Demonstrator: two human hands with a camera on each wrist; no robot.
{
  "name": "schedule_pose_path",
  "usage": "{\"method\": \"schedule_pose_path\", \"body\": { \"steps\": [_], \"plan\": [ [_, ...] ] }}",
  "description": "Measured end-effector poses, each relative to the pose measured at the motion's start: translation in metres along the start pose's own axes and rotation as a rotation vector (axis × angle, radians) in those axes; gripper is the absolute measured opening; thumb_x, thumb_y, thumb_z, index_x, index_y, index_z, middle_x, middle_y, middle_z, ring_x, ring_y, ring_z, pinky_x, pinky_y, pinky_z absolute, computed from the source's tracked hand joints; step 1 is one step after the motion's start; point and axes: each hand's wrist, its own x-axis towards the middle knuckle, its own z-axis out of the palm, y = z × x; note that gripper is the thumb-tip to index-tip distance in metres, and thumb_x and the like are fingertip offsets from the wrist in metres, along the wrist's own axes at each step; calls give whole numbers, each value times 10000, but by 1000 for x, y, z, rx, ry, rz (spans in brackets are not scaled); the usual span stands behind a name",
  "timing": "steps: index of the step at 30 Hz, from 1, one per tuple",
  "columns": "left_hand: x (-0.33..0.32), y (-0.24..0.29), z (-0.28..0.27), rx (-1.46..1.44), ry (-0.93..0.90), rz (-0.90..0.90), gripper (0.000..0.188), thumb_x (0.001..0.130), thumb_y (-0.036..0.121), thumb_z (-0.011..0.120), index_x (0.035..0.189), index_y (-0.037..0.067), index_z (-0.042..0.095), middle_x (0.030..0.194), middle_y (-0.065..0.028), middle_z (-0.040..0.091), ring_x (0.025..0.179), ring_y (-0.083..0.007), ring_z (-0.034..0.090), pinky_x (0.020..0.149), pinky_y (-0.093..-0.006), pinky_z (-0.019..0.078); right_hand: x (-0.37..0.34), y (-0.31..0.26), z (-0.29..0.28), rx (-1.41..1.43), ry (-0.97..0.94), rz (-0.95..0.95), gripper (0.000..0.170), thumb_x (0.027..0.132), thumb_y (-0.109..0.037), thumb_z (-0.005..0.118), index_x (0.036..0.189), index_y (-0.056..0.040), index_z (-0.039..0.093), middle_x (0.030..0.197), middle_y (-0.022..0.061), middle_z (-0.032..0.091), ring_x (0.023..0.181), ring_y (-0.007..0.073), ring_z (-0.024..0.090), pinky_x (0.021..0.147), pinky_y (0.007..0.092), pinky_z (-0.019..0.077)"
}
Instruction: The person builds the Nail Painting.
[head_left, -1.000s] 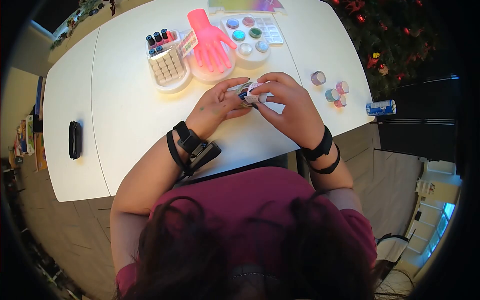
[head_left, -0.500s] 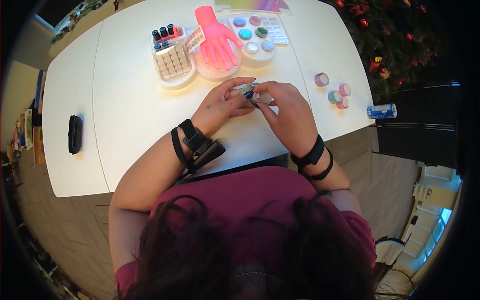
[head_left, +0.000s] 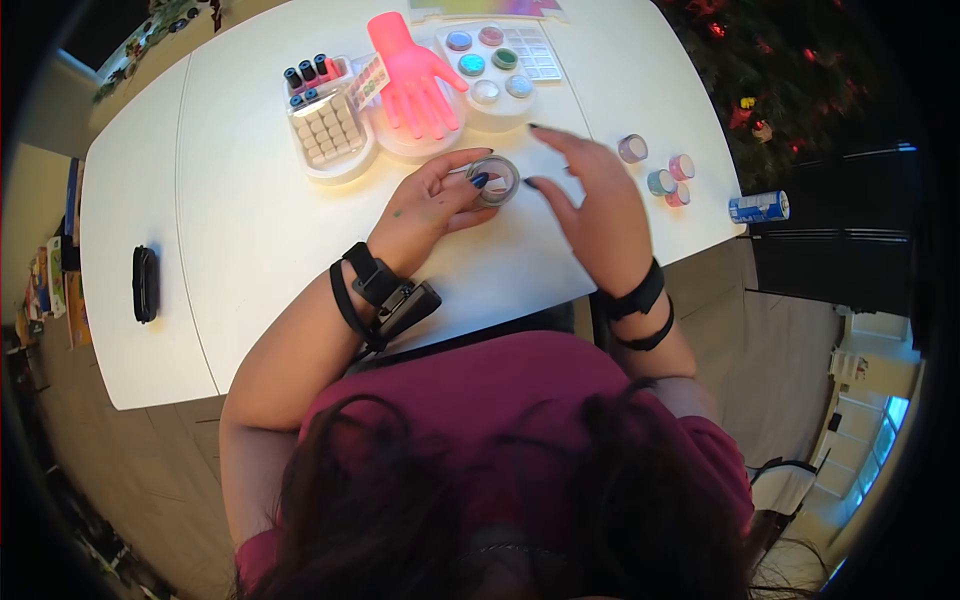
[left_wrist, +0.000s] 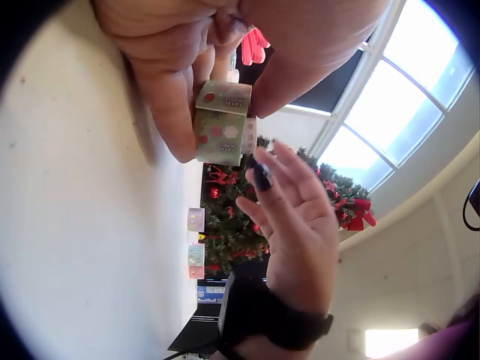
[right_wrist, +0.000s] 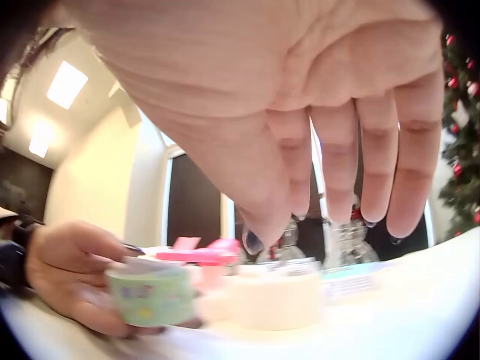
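1. Change: right hand [head_left: 608, 205] has come off the printed roll [head_left: 512, 185]. Half a second ago its fingertips were on the roll; now there is a gap between them.
2. Right fingers: thumb well parted from the others, opening toward the roll. Right wrist view has the four fingers extended with gaps between them, nothing held.
3. Left hand [head_left: 420, 208]: no release, still grips the roll. Pinched between thumb and fingers, dark thumbnail at the opening; left wrist view has digits on two opposite sides. Exact placement of every left finger: can't tell.
4. Meaning: the hold has gone from two-handed to left hand only; right hand is free.
5. Roll location: held up over the white table [head_left: 260, 250], on the wearer's side of the pink model hand [head_left: 420, 85] and a bit to its right. About the same spot as earlier frames.
6. Pale piece shows in the roll's opening in head view; a second ago a white printed piece stood up between the right fingers. Same piece or not, can't tell.
7. No change around the pink model hand: block tray [head_left: 340, 172] just left, jar tray [head_left: 500, 122] just right, purple roll [head_left: 632, 149] and three-roll cluster [head_left: 661, 183] farther right, blue can [head_left: 759, 207] beyond.
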Motion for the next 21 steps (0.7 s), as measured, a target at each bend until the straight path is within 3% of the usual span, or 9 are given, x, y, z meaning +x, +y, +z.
{"method": "schedule_pose_path", "body": {
  "steps": [5, 7, 10, 11, 15, 19, 21],
  "plan": [
    [-1, 3, 4, -27, 8, 0, 554, 1081, 97, 631, 1596, 33, 437, 1444, -107, 652, 1329, -225, 654, 1160, -439, 536, 7, 103, -34, -425, 81, 116, 411, 897, -54, 789, 1303, -78, 733, 1317, 169, 728, 1191, 387, 669, 1049, 453, 546],
    [-1, 1, 3, -11, 16, 22, 570, 1072, 83, 642, 1601, 41, 436, 1451, -100, 651, 1333, -220, 651, 1163, -431, 531, 8, 139, -36, -325, -43, 238, 371, 901, -25, 772, 1268, -60, 738, 1296, 192, 727, 1137, 422, 683, 1034, 454, 557],
    [-2, 1, -1, 62, -24, 26, 591, 1056, 57, 658, 1605, 60, 441, 1455, -76, 657, 1328, -197, 654, 1155, -401, 528, 12, 155, -38, -381, -218, 315, 331, 912, 5, 751, 1240, -36, 733, 1244, 206, 726, 1097, 408, 709, 966, 428, 602],
    [-2, 1, -1, 69, -32, 21, 602, 1052, 50, 663, 1609, 66, 438, 1451, -65, 663, 1322, -186, 657, 1150, -390, 529, 16, 142, -36, -376, -221, 309, 331, 912, 5, 751, 1240, -36, 733, 1244, 206, 726, 1097, 408, 709, 966, 428, 602],
    [0, -1, -2, 56, -18, 1, 624, 1039, 40, 679, 1612, 67, 433, 1436, -52, 678, 1303, -166, 665, 1148, -385, 529, 21, 55, -23, 288, -66, 61, 267, 920, 33, 747, 1176, -44, 736, 1168, 149, 702, 1047, 313, 730, 827, 343, 649],
    [0, 1, 4, 31, -16, 0, 631, 1024, 5, 681, 1604, 42, 436, 1417, -64, 684, 1294, -162, 668, 1142, -367, 533, 16, 1, -12, 453, -145, -23, 242, 926, 11, 764, 1159, -51, 744, 1191, 127, 687, 1019, 304, 719, 838, 362, 630],
    [1, -2, 0, 17, -66, 58, 631, 1013, -29, 672, 1595, 13, 434, 1387, -82, 692, 1275, -159, 678, 1119, -335, 546, 13, 0, -2, 266, -185, -142, 223, 938, -13, 772, 1156, -58, 752, 1196, 121, 681, 1020, 306, 712, 858, 376, 601]
  ]
}}
